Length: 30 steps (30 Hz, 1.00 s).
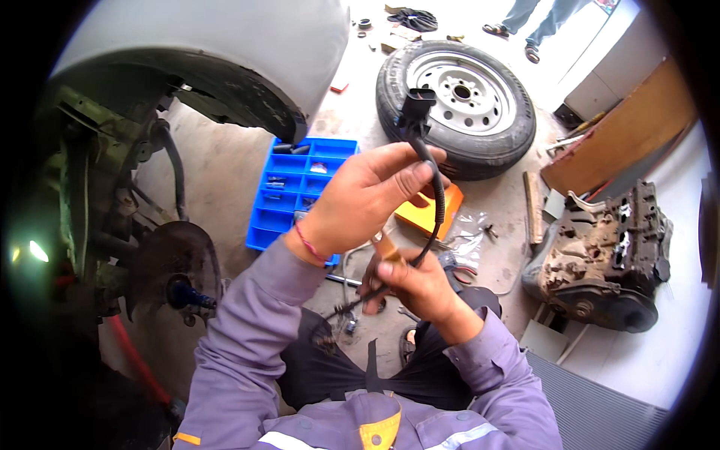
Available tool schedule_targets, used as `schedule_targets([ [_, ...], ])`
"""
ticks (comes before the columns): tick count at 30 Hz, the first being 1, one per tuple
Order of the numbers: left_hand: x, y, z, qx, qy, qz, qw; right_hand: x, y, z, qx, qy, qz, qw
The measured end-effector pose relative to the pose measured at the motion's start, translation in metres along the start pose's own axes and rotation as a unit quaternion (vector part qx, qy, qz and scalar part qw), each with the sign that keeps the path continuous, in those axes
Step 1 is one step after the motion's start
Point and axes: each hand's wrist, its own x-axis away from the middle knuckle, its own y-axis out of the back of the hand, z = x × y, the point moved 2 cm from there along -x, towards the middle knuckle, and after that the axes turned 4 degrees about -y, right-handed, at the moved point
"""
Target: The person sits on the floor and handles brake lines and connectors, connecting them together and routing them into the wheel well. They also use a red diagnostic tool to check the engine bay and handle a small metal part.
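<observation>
My left hand point(379, 191) grips a black corrugated cable point(439, 202), which rises to a black plastic connector point(418, 105) above my fingers. Lower and to the right, my right hand point(412, 285) is closed on the same cable and on a small tan object point(388, 247), partly hidden by my fingers, whose kind I cannot make out. The cable's lower end point(334, 319) hangs down toward my left, with a blurred tip. Behind my hands lie a blue compartment tray point(266, 217) holding small parts and an orange rectangular item point(442, 221).
A car's wheel well with a brake disc point(157, 277) fills the left. A wheel point(502, 97) lies behind my hands; a rusty engine block point(600, 262) and wooden board point(607, 120) stand right, a radiator point(600, 397) below them. Another person's legs point(544, 26) show at the top.
</observation>
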Motion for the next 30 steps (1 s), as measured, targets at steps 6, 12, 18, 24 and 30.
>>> schedule_targets([
  [6, 0.020, -0.007, 0.025, -0.019, 0.131, 0.012, 0.991, 0.010, 0.013, -0.017, -0.015, -0.056, 0.035, 0.998],
  [12, 0.033, -0.004, 0.027, -0.046, 0.176, 0.029, 0.983, 0.012, 0.012, -0.012, 0.051, -0.108, 0.015, 0.993],
  [18, 0.040, -0.002, 0.025, -0.046, 0.126, -0.005, 0.991, 0.008, 0.009, -0.019, 0.019, -0.090, 0.044, 0.995],
  [24, 0.037, -0.011, 0.011, -0.009, -0.049, -0.142, 0.989, 0.016, 0.008, -0.012, 0.041, -0.097, -0.014, 0.994],
  [30, 0.086, -0.023, 0.038, -0.100, -0.036, -0.168, 0.980, 0.074, 0.037, -0.010, 0.607, 0.054, 0.007, 0.793],
])
